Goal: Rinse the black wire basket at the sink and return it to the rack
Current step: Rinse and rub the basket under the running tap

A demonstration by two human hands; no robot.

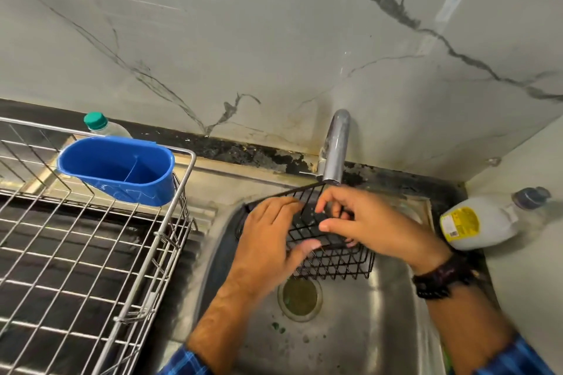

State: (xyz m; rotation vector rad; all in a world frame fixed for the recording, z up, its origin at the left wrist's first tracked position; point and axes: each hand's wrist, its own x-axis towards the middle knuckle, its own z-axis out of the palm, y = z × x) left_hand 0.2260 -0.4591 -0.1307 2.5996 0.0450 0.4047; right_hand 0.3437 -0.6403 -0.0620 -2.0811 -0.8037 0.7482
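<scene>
The black wire basket (335, 262) is held over the steel sink (359, 323), just under the chrome tap (335, 146). My left hand (268, 240) grips its left side, thumb across the front wires. My right hand (371, 225) holds the right side with fingers hooked into the mesh; a dark watch sits on that wrist. I cannot tell whether water is running from the tap. The silver wire dish rack (91, 237) stands to the left of the sink.
A blue plastic cutlery cup (122, 170) hangs on the rack's far corner, with a green-capped bottle (100, 125) behind it. A white detergent bottle (484, 222) lies on the counter to the right of the sink. The drain (300, 295) sits below the basket. A marble wall rises behind.
</scene>
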